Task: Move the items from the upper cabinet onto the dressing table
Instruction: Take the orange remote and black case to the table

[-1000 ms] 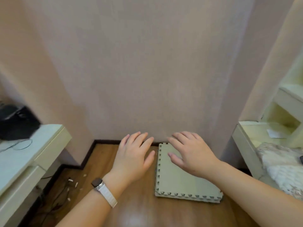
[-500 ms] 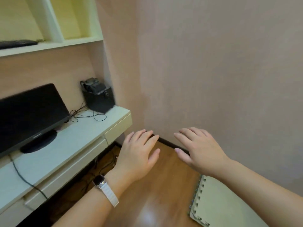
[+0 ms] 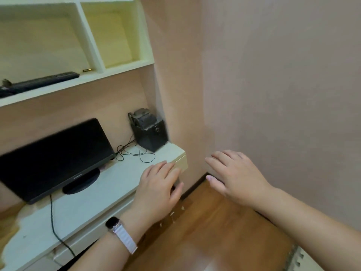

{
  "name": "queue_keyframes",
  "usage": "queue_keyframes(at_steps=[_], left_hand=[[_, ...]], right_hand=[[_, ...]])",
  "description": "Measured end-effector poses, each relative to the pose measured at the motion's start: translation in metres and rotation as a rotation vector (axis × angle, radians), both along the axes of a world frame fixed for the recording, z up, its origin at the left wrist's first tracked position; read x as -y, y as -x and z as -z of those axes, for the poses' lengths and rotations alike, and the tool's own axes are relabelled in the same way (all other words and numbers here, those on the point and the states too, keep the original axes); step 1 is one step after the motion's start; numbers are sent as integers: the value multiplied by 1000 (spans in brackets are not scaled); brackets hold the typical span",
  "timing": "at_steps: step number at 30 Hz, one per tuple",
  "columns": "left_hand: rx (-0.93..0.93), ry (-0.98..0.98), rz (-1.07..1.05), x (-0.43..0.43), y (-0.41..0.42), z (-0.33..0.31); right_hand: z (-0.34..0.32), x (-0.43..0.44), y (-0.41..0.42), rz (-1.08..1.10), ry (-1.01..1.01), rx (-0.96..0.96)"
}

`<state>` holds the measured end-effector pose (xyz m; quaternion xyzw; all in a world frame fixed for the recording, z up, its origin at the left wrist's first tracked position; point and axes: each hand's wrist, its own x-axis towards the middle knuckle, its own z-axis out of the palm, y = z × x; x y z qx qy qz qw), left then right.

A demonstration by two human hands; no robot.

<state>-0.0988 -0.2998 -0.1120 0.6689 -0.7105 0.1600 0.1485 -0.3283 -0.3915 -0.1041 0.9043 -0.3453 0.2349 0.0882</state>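
The pale upper cabinet (image 3: pixel 121 67) has open compartments at the top left. On its shelf lie a long black remote (image 3: pixel 45 80) and a small brass-coloured object (image 3: pixel 87 70). Below it runs the white dressing table (image 3: pixel 109 184). My left hand (image 3: pixel 158 190), with a watch on the wrist, hovers palm down over the table's right end, holding nothing. My right hand (image 3: pixel 236 177) is held palm down beside it, over the floor near the wall, fingers spread and empty.
A black monitor (image 3: pixel 54 155) stands on the table, with a black box-shaped device (image 3: pixel 149 132) and loose cables (image 3: pixel 134 153) at its right. A pink wall fills the right side. Wooden floor (image 3: pixel 205 231) lies below, with a foam mat corner (image 3: pixel 300 259) at bottom right.
The view has swung left from the bare wall and floor mat to the cabinet and table. Both hands stay open and held out in front.
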Motion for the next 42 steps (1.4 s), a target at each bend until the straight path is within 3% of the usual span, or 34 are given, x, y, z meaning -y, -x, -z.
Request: queue_keyframes(at_steps=[10,19,31,42], left_hand=[[14,42,-116,87,-25,-30],[-9,90,-168,154,-112,-23],[-54,273,-7,266,-271,-56],[-20,344,49,328,-332,-90]], right_hand=[[-31,115,-38,-132,-5,-17],[-40,179,-124,-183,65,-39],[-77,267,-275,-65,202,-67],[-115,330,-337,-50,283,-11]])
